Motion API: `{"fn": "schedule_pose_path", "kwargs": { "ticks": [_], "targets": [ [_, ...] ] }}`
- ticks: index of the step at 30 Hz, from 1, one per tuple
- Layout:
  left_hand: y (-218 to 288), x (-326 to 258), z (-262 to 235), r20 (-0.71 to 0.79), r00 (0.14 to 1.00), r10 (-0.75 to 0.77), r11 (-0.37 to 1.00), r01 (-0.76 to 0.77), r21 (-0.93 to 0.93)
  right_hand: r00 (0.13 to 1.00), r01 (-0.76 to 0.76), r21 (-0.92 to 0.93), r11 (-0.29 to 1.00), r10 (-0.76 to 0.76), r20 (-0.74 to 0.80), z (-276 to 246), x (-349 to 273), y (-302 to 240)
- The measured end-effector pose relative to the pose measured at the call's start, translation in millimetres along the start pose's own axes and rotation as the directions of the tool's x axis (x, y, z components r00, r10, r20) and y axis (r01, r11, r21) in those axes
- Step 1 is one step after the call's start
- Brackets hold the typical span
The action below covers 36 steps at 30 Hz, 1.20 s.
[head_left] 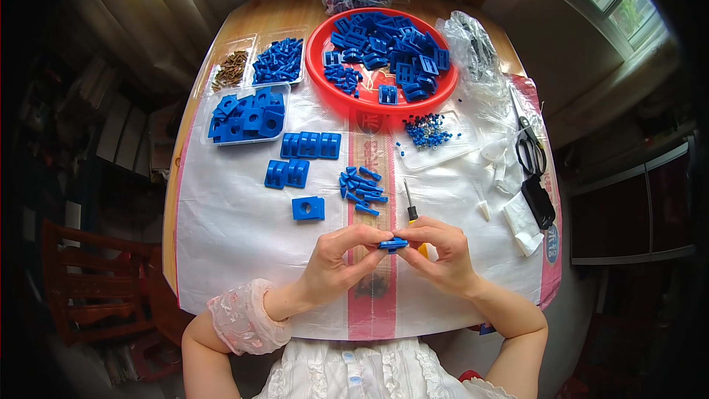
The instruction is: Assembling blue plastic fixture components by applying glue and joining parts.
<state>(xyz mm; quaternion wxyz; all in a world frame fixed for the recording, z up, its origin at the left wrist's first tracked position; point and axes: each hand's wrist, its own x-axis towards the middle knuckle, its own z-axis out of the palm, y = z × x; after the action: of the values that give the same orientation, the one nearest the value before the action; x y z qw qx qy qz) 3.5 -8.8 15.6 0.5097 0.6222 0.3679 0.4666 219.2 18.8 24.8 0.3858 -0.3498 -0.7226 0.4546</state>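
Note:
Between the fingertips of my left hand (338, 262) and my right hand (443, 255) is a blue plastic piece (394, 245), pinched from both sides above the table's near part. Just beyond my right hand lies a screwdriver (411, 205) with a black and yellow handle, partly hidden under that hand. Several small blue lever-like pieces (360, 191) lie loose past my fingers. Left of them sits a blue square plate with a round hole (305, 208). Farther off, blue pieces with curved ridges stand in a longer row (310, 145) and a pair (286, 174).
A red basin (317, 77) of blue parts stands at the back. Left of it are clear boxes of blue plates (247, 115), small blue pieces (278, 59) and brass-coloured screws (231, 68). Small blue and silvery bits (430, 131), scissors (528, 149) and plastic bags (473, 44) lie rightward.

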Motion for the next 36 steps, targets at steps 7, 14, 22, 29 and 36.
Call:
{"fn": "schedule_pose_path", "kwargs": {
  "ticks": [7, 14, 22, 29, 36],
  "targets": [
    [-3, -1, 4, -0.02, 0.999, -0.04, 0.998, 0.041, 0.051, 0.998, -0.059, 0.046, 0.997, 0.058, 0.004, -1, 0, 1],
    [-5, -3, 3, 0.019, 0.996, -0.091, 0.995, 0.091, -0.028, 1.0, -0.025, 0.017, 1.0, 0.025, -0.005, -1, 0, -1],
    [-12, -3, 7, 0.06, 0.981, -0.183, 0.904, 0.192, -0.382, 0.999, -0.033, -0.009, 0.999, 0.033, -0.01, 0, -1, -1],
    [-12, -3, 6, 0.075, 0.978, -0.193, 0.893, 0.207, -0.4, 1.0, -0.023, -0.007, 1.0, 0.023, -0.018, 0, -1, -2],
    [-3, -3, 3, 0.121, 0.952, -0.282, 0.88, 0.307, -0.362, 1.0, -0.02, -0.007, 1.0, 0.02, -0.022, 0, -1, -2]
  ]
}}
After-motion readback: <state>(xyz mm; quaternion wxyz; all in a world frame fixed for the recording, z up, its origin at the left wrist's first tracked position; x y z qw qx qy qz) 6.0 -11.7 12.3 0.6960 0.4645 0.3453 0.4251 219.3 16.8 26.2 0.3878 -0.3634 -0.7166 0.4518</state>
